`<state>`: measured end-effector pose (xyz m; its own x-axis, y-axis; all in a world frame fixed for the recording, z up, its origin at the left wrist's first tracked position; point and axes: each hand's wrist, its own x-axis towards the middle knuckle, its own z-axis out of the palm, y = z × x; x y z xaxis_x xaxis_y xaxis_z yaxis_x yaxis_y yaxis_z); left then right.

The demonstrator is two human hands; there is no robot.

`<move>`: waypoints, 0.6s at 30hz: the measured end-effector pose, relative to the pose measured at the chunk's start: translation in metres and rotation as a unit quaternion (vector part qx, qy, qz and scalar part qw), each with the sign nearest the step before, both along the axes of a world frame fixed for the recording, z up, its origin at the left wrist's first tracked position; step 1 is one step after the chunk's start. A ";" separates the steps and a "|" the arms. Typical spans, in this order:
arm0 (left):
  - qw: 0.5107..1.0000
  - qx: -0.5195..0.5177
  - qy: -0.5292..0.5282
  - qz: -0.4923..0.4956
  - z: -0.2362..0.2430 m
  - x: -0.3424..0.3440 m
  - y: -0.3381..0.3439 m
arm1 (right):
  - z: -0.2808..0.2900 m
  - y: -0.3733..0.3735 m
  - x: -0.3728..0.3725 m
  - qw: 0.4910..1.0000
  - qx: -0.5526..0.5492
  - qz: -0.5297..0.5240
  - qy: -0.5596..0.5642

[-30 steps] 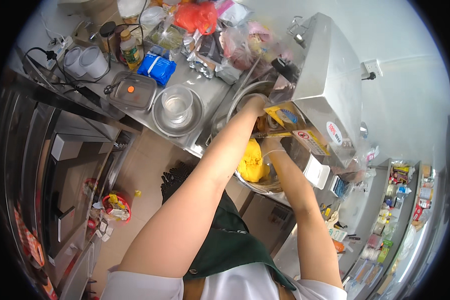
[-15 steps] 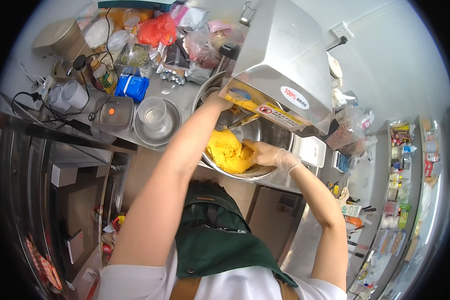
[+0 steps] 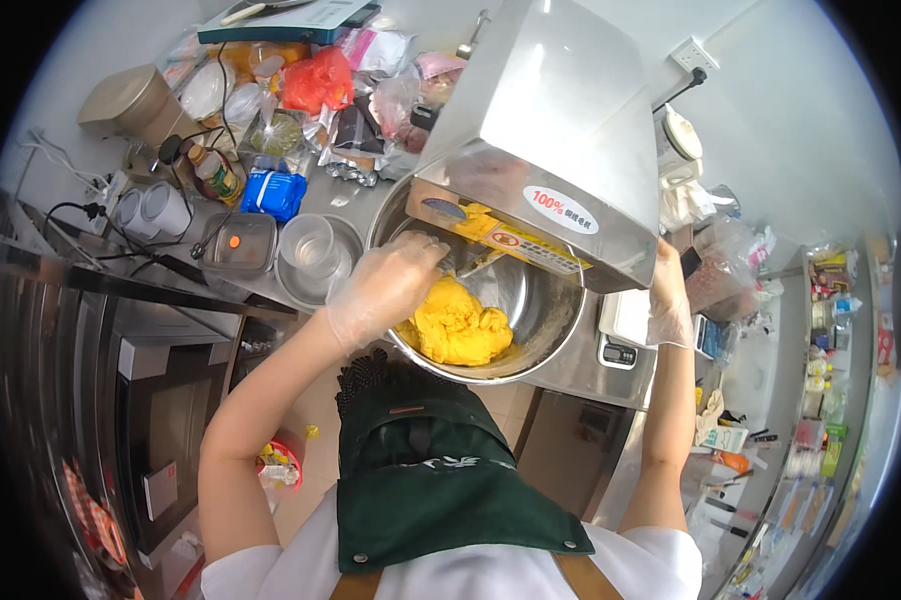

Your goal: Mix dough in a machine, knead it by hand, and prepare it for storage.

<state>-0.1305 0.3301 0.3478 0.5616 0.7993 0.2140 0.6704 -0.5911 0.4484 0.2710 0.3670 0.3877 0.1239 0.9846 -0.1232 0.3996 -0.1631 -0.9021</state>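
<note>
A lump of yellow dough [image 3: 458, 325] lies in the left part of a steel mixing bowl [image 3: 561, 340], beneath the head of a metal stand mixer [image 3: 541, 120]. Over the bowl's left rim is my left hand [image 3: 396, 283] in a clear glove, fingers curled together just above the dough; whatever they hold is hidden. Yellow dough also clings around the mixer's tool, behind the clear guard [image 3: 501, 235]. At the mixer's right side is my right hand [image 3: 670, 300], also gloved, its fingers reaching up along the housing and partly hidden.
Left of the bowl stand a clear cup [image 3: 307, 243] in a steel dish, a lidded container [image 3: 241, 243] and a blue packet [image 3: 274, 194]. Several bags crowd the counter behind. A white container [image 3: 626, 315] and a small scale [image 3: 618, 352] sit to the right.
My right hand has left the dough and moved up and right to the mixer's side. The left hand has drawn back from beneath the mixer head to the bowl's left rim.
</note>
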 end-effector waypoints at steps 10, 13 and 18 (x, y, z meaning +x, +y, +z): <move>0.900 -0.318 0.289 0.077 -0.011 0.048 -0.008 | -0.004 0.081 0.027 0.994 0.030 0.055 0.095; 0.905 -0.276 0.309 0.099 -0.023 0.052 -0.016 | -0.003 0.136 0.038 0.983 0.129 0.038 0.123; 0.930 -0.247 0.234 0.136 0.005 0.059 -0.031 | -0.031 0.276 0.028 0.976 0.144 -0.053 0.155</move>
